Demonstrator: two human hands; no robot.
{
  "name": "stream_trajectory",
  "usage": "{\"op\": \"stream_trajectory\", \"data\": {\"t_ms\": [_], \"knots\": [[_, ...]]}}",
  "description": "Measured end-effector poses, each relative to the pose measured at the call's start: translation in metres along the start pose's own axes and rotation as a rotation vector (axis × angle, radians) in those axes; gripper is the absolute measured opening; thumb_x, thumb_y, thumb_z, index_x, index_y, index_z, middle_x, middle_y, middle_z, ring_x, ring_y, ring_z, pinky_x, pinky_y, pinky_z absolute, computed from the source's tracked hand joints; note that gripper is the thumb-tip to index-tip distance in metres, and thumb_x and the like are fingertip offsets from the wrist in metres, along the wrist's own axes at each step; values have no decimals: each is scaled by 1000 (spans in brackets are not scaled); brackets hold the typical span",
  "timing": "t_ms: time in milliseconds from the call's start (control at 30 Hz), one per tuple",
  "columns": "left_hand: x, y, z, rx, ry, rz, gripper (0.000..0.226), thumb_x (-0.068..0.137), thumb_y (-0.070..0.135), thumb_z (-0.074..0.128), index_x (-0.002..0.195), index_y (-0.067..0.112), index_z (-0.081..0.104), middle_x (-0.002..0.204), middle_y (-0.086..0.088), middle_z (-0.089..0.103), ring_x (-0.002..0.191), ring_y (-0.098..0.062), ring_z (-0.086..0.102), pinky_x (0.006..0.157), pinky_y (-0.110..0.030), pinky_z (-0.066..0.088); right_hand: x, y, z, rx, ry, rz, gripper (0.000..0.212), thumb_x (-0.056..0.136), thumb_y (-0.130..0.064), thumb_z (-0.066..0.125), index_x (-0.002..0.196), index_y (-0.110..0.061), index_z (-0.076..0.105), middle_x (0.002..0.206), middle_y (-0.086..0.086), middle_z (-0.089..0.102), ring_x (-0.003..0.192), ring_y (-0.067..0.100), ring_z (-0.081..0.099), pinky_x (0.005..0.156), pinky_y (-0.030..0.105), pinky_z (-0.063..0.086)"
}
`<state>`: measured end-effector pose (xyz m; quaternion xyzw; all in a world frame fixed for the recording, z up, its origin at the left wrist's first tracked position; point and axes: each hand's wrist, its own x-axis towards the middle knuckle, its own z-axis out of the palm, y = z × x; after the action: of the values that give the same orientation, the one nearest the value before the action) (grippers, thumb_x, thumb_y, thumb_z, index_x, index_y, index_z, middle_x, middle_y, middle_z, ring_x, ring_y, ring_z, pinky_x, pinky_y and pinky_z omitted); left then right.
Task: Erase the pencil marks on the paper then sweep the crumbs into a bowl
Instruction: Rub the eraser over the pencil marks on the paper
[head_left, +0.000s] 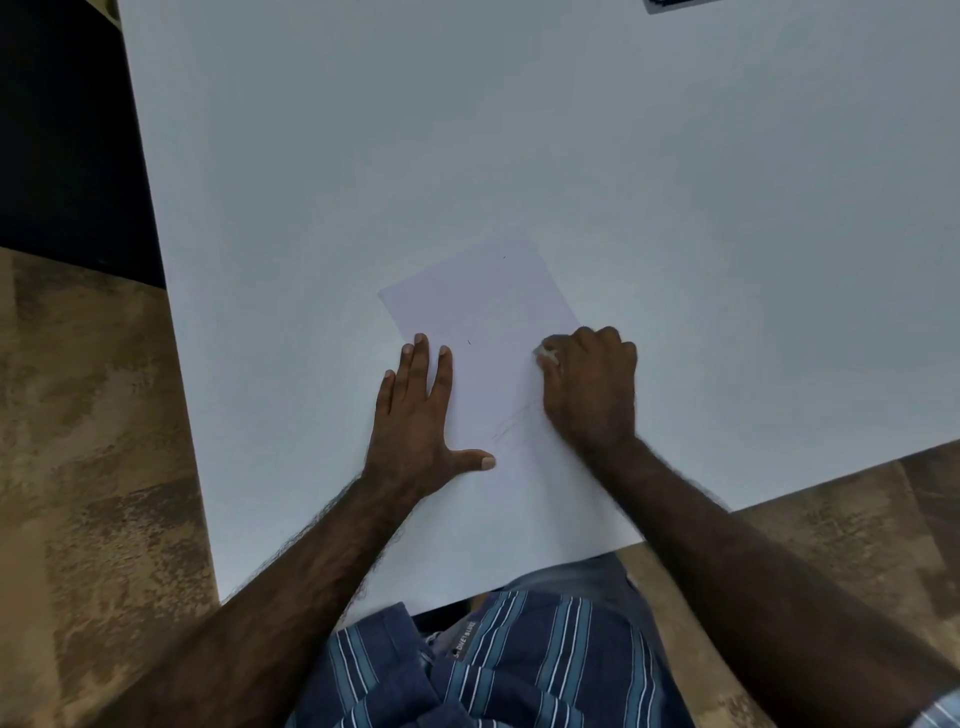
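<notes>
The paper lies tilted on the white table, near its front edge. The left hand lies flat on the paper's left edge, fingers straight and spread, thumb out to the right. The right hand is curled over the paper's right side and pinches a small pale object, probably the eraser, against the sheet. Faint pencil marks show between the hands.
</notes>
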<state>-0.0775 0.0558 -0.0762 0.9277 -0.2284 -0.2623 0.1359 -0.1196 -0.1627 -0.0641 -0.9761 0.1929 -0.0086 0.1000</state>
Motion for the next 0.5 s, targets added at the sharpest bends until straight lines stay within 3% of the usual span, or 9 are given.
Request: {"op": "stream_trajectory", "data": {"t_ms": [133,233,400,500], "knots": [[-1,1,0,-5,18,2,144,70,87,68,167,19,-14,171,-7,-31,160,-23,-26,132,-45,-7,-54,-35,6,138,-75,-233,9,95,-25,71,102,-21,76,89,2,69,87,29,60,80,43,44],[0,0,0,4,23,4,143,71,86,68,167,20,-13,172,-7,-31,160,-23,-25,132,-45,-7,-65,-35,10,191,-97,-356,13,99,-26,66,105,-21,76,93,1,70,90,27,61,81,42,44],[-1,-1,0,3,8,2,146,69,88,69,167,20,-16,171,-7,-34,159,-23,-28,129,-43,-12,-3,8,2,16,50,-57,13,101,-25,64,100,-20,76,88,6,68,87,35,59,78,44,39],[0,1,-2,7,1,-2,146,69,88,68,167,19,-16,170,-7,-34,159,-24,-28,130,-44,-11,-3,5,-3,27,37,-10,13,100,-26,64,100,-19,76,88,6,68,87,35,58,79,44,39]]}}
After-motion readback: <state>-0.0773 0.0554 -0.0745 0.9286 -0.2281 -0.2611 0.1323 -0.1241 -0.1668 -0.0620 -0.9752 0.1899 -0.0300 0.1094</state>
